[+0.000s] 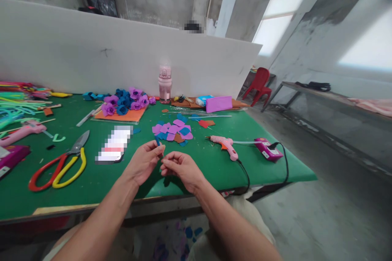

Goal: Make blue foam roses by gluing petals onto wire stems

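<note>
Close together over the green table's front part are my two hands. My left hand (149,159) pinches a small blue piece (157,140) that sticks up from its fingertips. My right hand (180,168) is closed beside it, thumb against forefinger; whatever it holds is too small to make out. Just beyond the hands lies a pile of purple and blue cut petals (172,128) with a few brown ones. A pink glue gun (225,146) rests to the right, its nozzle pointing left.
Scissors (72,159) and a phone (114,142) lie at the left. Purple and blue flowers (124,101) sit on an orange sheet. A pink bottle (165,83) stands by the white partition (137,53). A cord runs from a magenta box (268,149) near the right edge.
</note>
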{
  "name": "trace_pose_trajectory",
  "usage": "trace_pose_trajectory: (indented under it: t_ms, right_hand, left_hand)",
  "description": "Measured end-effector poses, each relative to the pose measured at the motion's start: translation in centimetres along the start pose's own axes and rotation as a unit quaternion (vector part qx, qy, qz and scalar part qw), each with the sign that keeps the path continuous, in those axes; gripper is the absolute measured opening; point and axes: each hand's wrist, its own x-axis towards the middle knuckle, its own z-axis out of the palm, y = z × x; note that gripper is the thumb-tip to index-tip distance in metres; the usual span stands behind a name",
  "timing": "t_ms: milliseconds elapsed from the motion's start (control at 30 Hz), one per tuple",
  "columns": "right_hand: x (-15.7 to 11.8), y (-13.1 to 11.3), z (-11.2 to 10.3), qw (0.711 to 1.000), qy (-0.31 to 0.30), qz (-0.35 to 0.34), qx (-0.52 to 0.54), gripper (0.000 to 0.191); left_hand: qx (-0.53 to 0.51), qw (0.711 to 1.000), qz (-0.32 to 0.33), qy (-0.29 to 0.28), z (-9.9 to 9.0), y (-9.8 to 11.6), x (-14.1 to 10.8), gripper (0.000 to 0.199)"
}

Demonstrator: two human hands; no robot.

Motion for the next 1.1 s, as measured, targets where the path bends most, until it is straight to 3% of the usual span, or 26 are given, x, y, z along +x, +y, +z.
trace_pose_trajectory:
  t_ms: [133, 233, 467, 633, 833, 1000, 1100]
  right_hand:
    - [0.1, -0.2, 0.0, 0.999, 0.033, -0.009, 0.002, 0.030]
    - [0.1, -0.5, -0.3, 0.999, 0.043, -0.008, 0.032, 0.030]
    - [0.1, -0.3, -0.5, 0.997, 0.017, 0.025, 0.065, 0.033]
    - [0.2, 0.4, -0.4, 0.996, -0.006, 0.042, 0.072, 0.033]
    - [0.2, 0.7, -0.2, 0.997, -0.005, 0.044, 0.058, 0.032]
    - [0.2, 0.3, 0.0, 0.997, 0.008, 0.029, 0.076, 0.032]
    - [0.1, 0.1, 0.0, 0.996, 0.013, 0.031, 0.087, 0.031]
  left_hand:
    - [-0.002, 0.999, -0.023, -0.033, -0.7, 0.0, 0.3, 0.032]
    - [0.014, 1.000, -0.020, -0.008, -1.2, 0.2, 0.5, 0.042]
    - [0.091, 0.994, 0.015, -0.058, -0.3, 0.8, -0.2, 0.025]
    - [0.088, 0.996, 0.016, -0.017, 0.4, 0.4, -0.1, 0.027]
    - [0.029, 0.999, 0.016, 0.013, -0.2, -0.5, 0.3, 0.028]
    - [0.025, 0.998, -0.025, -0.056, -0.6, 0.2, 0.1, 0.034]
    - [0.038, 0.998, -0.029, -0.050, -0.7, 0.7, 0.0, 0.032]
